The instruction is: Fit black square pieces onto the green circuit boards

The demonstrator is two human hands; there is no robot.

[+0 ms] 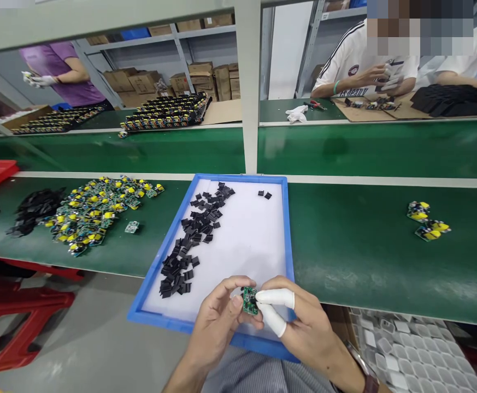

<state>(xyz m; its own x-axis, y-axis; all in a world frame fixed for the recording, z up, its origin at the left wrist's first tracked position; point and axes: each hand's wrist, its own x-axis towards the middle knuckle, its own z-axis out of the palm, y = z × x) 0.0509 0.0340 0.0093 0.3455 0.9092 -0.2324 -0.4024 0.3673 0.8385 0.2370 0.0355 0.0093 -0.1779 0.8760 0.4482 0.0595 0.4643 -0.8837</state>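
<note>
A small green circuit board (249, 301) is held over the near edge of a blue-rimmed tray (289, 245). My left hand (224, 311) grips the board by its edges between thumb and fingers. On the other side, my right hand (299, 314), with white finger cots on thumb and index finger, pinches at the board's face. A dark bit shows at those fingertips, too small to make out. Many small black pieces (201, 221) lie along the tray's left side, and two black pieces (268, 195) sit apart near its far edge.
Left of the tray are a pile of circuit boards with yellow parts (94, 210), a single board (131, 227) and black strips (37, 210). A few boards (429, 224) lie on the right. Red stools (25, 322) stand below left. Co-workers sit or stand across the bench.
</note>
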